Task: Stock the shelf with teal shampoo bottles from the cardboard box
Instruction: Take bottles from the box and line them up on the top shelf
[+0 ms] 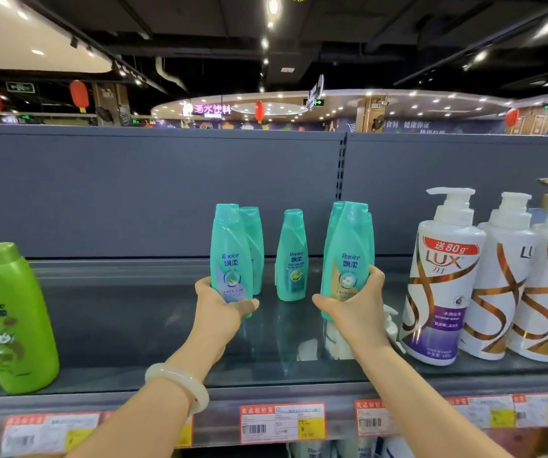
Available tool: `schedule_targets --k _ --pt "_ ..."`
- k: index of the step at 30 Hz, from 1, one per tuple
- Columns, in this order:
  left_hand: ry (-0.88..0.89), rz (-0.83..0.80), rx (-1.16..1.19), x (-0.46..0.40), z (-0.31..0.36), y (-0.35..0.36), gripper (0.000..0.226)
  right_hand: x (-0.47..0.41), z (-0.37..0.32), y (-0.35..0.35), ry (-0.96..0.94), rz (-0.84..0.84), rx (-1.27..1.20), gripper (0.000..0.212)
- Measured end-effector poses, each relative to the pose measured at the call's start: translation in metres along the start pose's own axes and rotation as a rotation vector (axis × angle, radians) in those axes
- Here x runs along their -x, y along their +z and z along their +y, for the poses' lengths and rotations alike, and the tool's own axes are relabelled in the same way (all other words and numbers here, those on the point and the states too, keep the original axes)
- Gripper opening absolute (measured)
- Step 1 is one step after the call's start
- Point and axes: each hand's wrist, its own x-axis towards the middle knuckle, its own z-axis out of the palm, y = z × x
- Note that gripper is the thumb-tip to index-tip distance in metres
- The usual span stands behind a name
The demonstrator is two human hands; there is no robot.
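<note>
We reach both arms over the shelf point(133, 328): our left hand point(221, 307) grips one teal bottle point(231, 256), our right hand point(353, 305) clasps another point(348, 252). A third teal bottle point(292, 256) stands upright between them, farther back.

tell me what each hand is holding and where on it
The left hand grips a teal shampoo bottle around its lower body. The right hand grips another teal bottle, also at its lower body.
</note>
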Motion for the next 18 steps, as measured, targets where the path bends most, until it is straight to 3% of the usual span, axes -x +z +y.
schedule_targets --k 9,18 --pt "-0.041 -0.034 -0.058 -0.010 0.010 0.006 0.063 0.004 0.004 0.014 -0.039 -0.078 0.060 0.073" --pt "0.031 -0.114 -0.056 -0.026 0.020 0.005 0.058 0.008 0.002 0.022 -0.073 -0.102 0.073 0.072"
